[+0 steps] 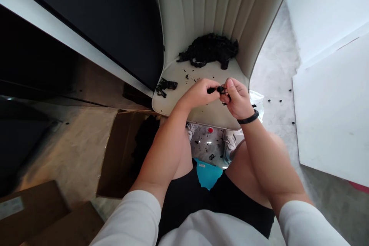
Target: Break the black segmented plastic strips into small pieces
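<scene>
Both hands meet over the front part of a light chair seat. My left hand is closed with its fingers pinched on a small black piece. On the other side of that piece, my right hand pinches it too, a black band on its wrist. The piece's exact shape is too small to tell. Behind the hands lies a large pile of black strips against the backrest. A smaller black clump rests at the seat's left edge, and black crumbs are scattered between.
An open cardboard box with black material stands at the lower left, near more cardboard. Small black bits and a red round item lie on the floor. A white panel is on the right, a dark cabinet on the left.
</scene>
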`<state>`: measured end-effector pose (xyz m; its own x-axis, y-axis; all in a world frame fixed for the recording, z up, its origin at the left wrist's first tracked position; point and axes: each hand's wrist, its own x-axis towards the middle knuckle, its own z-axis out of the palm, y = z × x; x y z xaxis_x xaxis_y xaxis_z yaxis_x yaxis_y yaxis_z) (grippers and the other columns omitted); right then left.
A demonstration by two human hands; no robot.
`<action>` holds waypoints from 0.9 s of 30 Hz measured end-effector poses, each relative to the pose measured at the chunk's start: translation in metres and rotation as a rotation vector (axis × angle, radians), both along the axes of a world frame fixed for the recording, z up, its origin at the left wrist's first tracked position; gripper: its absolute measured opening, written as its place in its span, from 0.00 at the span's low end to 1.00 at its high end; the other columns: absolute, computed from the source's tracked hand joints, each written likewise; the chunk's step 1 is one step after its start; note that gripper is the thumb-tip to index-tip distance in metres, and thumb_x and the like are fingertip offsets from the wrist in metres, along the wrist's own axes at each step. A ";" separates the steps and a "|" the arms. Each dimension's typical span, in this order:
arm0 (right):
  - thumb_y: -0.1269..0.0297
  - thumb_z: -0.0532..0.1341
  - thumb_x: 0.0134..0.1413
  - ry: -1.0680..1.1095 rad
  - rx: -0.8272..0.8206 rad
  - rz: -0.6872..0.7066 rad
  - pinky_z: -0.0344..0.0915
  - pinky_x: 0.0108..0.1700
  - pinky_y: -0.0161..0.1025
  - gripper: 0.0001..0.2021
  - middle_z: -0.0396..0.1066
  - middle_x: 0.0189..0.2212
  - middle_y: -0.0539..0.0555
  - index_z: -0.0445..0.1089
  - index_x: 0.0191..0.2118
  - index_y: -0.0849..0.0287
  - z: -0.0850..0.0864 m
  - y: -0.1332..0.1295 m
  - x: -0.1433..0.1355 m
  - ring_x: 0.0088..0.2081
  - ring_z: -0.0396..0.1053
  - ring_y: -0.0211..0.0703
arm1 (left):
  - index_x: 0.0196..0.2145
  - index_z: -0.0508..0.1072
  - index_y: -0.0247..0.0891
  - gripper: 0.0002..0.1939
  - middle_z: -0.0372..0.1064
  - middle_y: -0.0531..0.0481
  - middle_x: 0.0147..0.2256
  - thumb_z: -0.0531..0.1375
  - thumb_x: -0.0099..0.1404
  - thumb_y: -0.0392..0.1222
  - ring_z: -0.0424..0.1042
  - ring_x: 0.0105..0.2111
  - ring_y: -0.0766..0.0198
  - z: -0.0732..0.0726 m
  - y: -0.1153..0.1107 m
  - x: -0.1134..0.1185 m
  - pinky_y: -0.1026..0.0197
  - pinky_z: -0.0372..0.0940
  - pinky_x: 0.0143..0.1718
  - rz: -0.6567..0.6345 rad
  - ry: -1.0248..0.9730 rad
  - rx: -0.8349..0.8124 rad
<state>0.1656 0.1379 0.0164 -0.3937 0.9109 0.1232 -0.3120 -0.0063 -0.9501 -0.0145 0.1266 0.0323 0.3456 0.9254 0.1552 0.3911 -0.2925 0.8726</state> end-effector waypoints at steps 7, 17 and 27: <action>0.23 0.69 0.58 -0.098 -0.065 -0.081 0.45 0.23 0.37 0.34 0.53 0.20 0.42 0.67 0.35 0.52 -0.013 0.011 0.000 0.22 0.47 0.34 | 0.51 0.76 0.45 0.11 0.78 0.52 0.35 0.60 0.73 0.37 0.73 0.34 0.61 0.011 -0.011 0.011 0.56 0.66 0.42 0.165 0.197 0.120; 0.23 0.62 0.66 -0.319 0.138 -0.102 0.63 0.31 0.41 0.35 0.64 0.23 0.49 0.67 0.28 0.53 -0.012 0.012 0.013 0.27 0.60 0.41 | 0.40 0.75 0.41 0.17 0.79 0.50 0.36 0.57 0.82 0.54 0.74 0.37 0.62 0.011 -0.008 0.006 0.57 0.67 0.44 0.073 0.075 0.090; 0.30 0.68 0.66 -0.528 0.493 -0.299 0.69 0.69 0.62 0.25 0.75 0.48 0.59 0.81 0.41 0.50 -0.010 0.015 0.025 0.58 0.73 0.60 | 0.38 0.80 0.39 0.12 0.80 0.49 0.34 0.68 0.73 0.51 0.71 0.32 0.63 0.001 -0.003 0.002 0.59 0.62 0.36 0.197 0.156 0.098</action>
